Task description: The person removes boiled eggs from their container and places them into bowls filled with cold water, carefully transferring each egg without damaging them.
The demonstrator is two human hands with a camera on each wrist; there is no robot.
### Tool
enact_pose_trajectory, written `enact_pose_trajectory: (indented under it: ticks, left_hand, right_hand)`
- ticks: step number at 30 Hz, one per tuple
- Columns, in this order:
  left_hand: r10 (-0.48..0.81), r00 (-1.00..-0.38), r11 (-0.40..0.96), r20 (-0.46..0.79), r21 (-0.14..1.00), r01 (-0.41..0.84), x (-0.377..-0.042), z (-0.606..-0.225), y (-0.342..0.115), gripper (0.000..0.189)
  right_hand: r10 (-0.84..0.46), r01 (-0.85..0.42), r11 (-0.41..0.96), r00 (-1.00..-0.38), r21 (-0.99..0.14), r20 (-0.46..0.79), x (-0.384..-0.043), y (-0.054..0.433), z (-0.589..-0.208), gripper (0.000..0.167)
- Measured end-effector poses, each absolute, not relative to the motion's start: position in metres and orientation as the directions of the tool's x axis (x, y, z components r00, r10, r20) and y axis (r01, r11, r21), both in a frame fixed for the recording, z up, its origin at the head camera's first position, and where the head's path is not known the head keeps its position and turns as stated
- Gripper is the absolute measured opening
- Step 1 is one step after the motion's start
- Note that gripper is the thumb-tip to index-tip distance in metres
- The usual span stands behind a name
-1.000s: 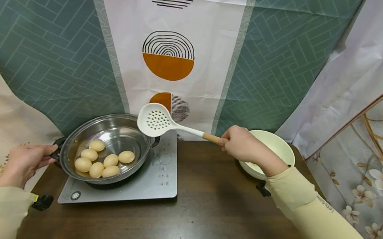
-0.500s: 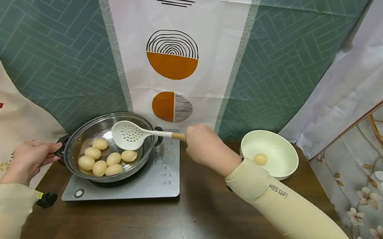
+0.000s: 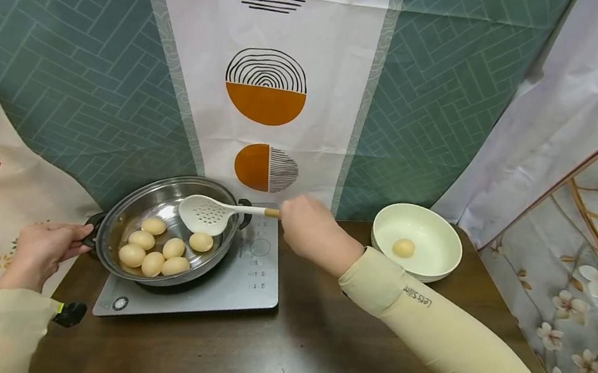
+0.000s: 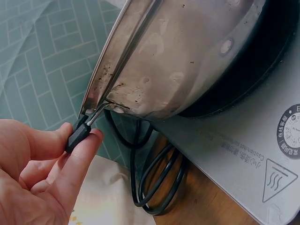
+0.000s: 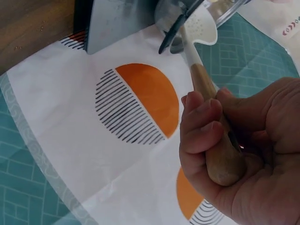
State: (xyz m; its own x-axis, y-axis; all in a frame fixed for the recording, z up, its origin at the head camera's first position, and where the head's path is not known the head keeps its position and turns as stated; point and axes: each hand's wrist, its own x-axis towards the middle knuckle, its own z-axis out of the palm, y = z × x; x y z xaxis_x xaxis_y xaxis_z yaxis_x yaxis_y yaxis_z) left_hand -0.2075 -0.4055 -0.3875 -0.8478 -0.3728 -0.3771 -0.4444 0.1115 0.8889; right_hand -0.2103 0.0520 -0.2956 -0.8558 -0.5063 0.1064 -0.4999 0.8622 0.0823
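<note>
My left hand (image 3: pixel 45 248) pinches the black side handle (image 4: pixel 78 136) of a steel pan (image 3: pixel 122 214) between thumb and fingers. Several pale brown eggs (image 3: pixel 152 263) lie in the near and left part of the pan. My right hand (image 3: pixel 311 225) holds a white slotted skimmer (image 3: pixel 206 215) by its wooden handle (image 5: pixel 225 159), fingers wrapped round it. The skimmer's perforated head is inside the pan, right at the egg (image 3: pixel 201 241) on the right. To the right, a pale green bowl (image 3: pixel 437 244) has one egg (image 3: pixel 404 247) in it.
The pan stands on a silver induction cooker (image 3: pixel 230 293) on a dark wooden table (image 3: pixel 278 358). A black cable (image 4: pixel 159 187) loops beside the cooker below the pan handle. A patterned cloth (image 3: pixel 428 90) hangs behind the table.
My right hand has moved left from near the bowl, bringing the empty skimmer down into the pan and uncovering the egg in the bowl. My left hand stays on the pan handle.
</note>
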Motion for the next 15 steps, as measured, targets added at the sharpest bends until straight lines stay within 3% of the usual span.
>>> enact_pose_trajectory:
  ticks: [10, 15]
  left_hand:
    - [-0.36, -0.859, 0.096, -0.363, 0.902, -0.421, -0.2078, -0.3872, -0.4044, 0.022]
    - [-0.369, -0.858, 0.098, -0.357, 0.903, -0.418, -0.2069, -0.3891, -0.4053, 0.022]
  right_hand:
    - [-0.513, -0.513, 0.858, -0.859, 0.018, -0.003, -0.2097, 0.0481, -0.296, 0.007]
    - [-0.474, -0.456, 0.879, -0.87, -0.139, -0.14, -0.2109, 0.0428, -0.2939, 0.005]
